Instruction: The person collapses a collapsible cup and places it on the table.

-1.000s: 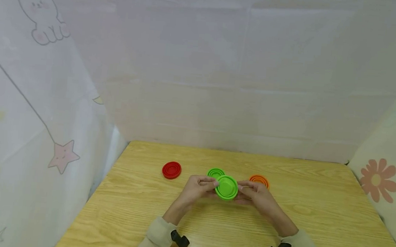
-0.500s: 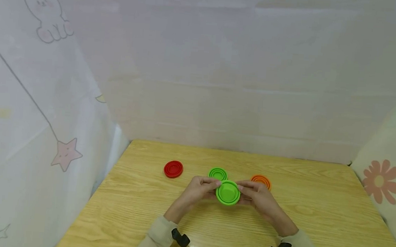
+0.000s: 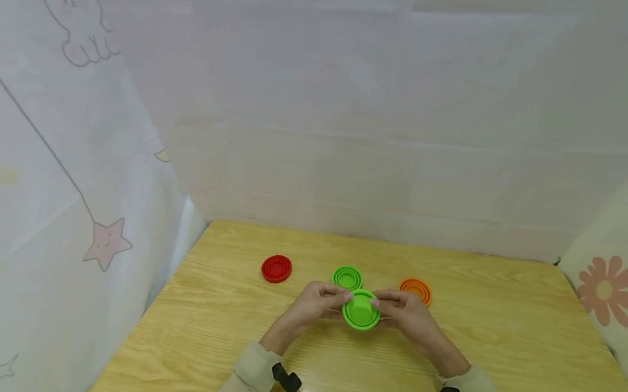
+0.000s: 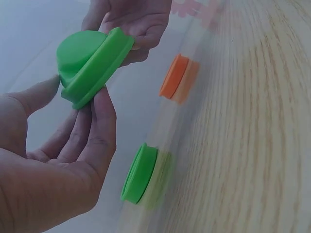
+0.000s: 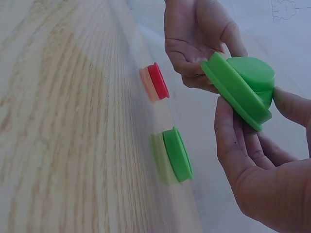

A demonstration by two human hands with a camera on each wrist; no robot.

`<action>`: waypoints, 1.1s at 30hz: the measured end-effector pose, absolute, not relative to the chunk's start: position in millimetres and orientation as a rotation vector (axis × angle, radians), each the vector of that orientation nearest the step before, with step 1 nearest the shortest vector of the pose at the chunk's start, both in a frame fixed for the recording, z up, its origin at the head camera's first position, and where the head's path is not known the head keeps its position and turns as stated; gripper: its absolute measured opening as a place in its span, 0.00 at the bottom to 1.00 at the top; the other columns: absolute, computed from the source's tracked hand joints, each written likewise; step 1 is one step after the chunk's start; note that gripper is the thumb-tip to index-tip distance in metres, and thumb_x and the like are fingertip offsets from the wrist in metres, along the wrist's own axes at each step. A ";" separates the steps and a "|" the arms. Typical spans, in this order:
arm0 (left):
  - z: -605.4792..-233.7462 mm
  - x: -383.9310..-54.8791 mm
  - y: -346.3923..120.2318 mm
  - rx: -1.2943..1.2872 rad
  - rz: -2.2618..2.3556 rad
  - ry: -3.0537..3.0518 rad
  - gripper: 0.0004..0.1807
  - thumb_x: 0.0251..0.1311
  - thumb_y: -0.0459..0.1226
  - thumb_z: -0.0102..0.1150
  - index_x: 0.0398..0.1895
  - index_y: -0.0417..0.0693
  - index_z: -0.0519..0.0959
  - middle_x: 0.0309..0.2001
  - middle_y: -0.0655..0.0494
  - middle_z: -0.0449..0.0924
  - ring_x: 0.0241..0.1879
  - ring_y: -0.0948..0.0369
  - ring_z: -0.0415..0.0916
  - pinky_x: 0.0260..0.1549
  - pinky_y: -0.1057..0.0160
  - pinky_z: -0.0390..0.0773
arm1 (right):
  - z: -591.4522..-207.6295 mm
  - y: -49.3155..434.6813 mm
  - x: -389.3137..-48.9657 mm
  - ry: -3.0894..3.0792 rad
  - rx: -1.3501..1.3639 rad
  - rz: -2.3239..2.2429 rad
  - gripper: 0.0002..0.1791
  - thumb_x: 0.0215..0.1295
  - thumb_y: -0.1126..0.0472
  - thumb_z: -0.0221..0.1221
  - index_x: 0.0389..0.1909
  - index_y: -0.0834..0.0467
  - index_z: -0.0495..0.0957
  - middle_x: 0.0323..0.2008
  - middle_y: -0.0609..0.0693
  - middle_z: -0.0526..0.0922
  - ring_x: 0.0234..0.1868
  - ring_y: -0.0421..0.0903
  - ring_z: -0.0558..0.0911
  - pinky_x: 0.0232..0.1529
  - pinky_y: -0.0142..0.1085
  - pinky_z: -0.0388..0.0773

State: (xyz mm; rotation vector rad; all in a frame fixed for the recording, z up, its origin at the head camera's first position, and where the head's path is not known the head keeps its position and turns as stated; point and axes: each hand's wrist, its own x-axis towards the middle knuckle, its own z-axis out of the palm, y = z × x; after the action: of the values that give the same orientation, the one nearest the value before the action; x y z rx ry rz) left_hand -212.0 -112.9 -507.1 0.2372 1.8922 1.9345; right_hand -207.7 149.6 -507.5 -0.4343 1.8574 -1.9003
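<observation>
A light green collapsible cup (image 3: pixel 361 311) is held up above the table between both hands, its base bulging out unevenly past the rim toward the person. My left hand (image 3: pixel 313 302) pinches its left edge, thumb on the bulging side and fingers behind the rim. On the opposite edge my right hand (image 3: pixel 407 315) grips it the same way. In the left wrist view the green cup (image 4: pixel 92 68) shows its base partly pushed out of the ring. The right wrist view shows the cup (image 5: pixel 240 90) tilted, both hands on its rim.
Behind the hands a second green collapsible cup (image 3: pixel 347 278) lies flat on the wooden table (image 3: pixel 214 336). A red one (image 3: pixel 276 269) lies to the left and an orange one (image 3: pixel 417 290) to the right, partly behind the right hand. A pale printed cloth (image 3: pixel 319 129) walls the back and sides.
The held green cup has come slightly down and nearer the person. Its base now bulges out more, and both thumbs have shifted inward on it. The cups on the table stay put.
</observation>
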 end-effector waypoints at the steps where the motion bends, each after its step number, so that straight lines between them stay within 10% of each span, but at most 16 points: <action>1: -507.8 -211.7 -112.1 0.229 1.933 1.895 0.20 0.73 0.40 0.64 0.57 0.32 0.84 0.46 0.53 0.91 0.41 0.63 0.88 0.54 0.51 0.90 | -507.6 149.6 -207.3 1.860 -0.435 -1.896 0.30 0.78 0.55 0.61 0.69 0.73 0.71 0.53 0.51 0.88 0.48 0.43 0.90 0.55 0.48 0.90; 33: -510.9 -207.6 -107.8 0.408 1.747 2.210 0.15 0.69 0.37 0.69 0.50 0.34 0.87 0.43 0.39 0.91 0.36 0.63 0.87 0.39 0.54 0.92 | -513.6 141.4 -199.1 2.275 -0.621 -1.678 0.17 0.78 0.60 0.61 0.56 0.68 0.83 0.45 0.63 0.90 0.38 0.40 0.90 0.38 0.42 0.92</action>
State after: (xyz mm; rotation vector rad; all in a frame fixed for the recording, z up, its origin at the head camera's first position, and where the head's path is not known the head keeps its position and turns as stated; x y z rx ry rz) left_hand -207.6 -107.8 -510.9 0.4076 2.2098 1.7471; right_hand -199.1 141.4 -513.6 -0.6210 2.2747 -1.6779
